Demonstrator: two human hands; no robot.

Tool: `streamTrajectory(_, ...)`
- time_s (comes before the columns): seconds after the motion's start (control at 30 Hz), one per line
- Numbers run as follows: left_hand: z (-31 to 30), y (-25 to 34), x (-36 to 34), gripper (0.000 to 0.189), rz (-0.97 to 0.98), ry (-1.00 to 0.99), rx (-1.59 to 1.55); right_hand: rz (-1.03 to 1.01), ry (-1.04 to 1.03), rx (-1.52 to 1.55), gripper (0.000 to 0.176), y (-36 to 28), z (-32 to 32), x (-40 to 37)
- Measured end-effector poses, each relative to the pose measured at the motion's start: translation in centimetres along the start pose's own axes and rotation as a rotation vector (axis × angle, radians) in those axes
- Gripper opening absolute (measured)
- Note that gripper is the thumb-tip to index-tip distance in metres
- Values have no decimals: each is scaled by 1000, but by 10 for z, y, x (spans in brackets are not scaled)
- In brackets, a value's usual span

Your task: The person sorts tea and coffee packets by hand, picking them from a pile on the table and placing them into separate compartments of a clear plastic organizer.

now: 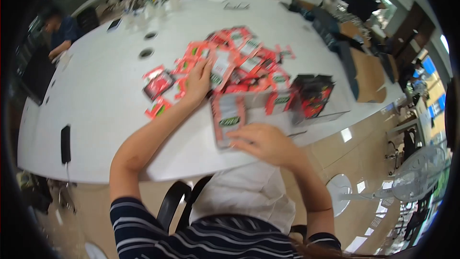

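Observation:
A loose heap of red and pink packets (249, 62) with green labels is piled on the white table (110, 115). At the near left of the heap, my left hand (197, 84) has its fingers closed on the edge of a pink packet (223, 67). Closer to me, another pink packet (229, 115) with a green label lies beside an open pale box (261, 100). Fingers of my right hand (268, 144) pinch that packet's lower right corner; motion blurs them somewhat. A red packet (279, 101) hangs over the box's front edge.
A clear container (314, 96) of dark and red packets stands on the right. Opened brown cardboard (369, 76) lies at the right edge. Cups with pens (158, 7), a phone (114, 25) and a black strip (65, 144) are leftward. A white fan (417, 168) stands beyond the table.

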State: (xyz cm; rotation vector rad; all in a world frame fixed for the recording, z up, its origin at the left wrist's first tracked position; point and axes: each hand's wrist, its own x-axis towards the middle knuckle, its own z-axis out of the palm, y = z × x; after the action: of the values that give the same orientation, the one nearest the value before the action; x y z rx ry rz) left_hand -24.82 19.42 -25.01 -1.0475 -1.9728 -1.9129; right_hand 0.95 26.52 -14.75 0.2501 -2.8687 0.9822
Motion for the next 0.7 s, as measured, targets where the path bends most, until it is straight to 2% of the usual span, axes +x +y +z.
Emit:
streamTrajectory(0.13, -8, 16, 5, 28, -232, -100, -107, -35, 83, -5, 34, 2, 5, -1)
streamTrajectory(0.27, -12, 49, 16, 21, -235, -52, -290, -1, 115, 36, 33, -8, -10, -2)
streamTrajectory(0.3, -15, 55, 18, 20, -229, -53, -315, -5, 159, 51, 27, -10, -12, -4)
streamTrajectory(0.4, -17, 72, 22, 18, -94, -72, -320, -132, 468, 96, 22, -7, -15, -5)
streamTrajectory(0.5, -21, 100, 21, 18, 48, -166, -226, -119, 810, 84, 33, -22, -27, -2)
streamTrajectory(0.6, -34, 152, 13, 22, 199, -413, 0, -93, 946, 69, 46, -36, -33, 5)
streamTrajectory(0.7, -39, 175, 2, 27, 429, -570, 185, -26, 762, 155, 51, -24, -29, 3)
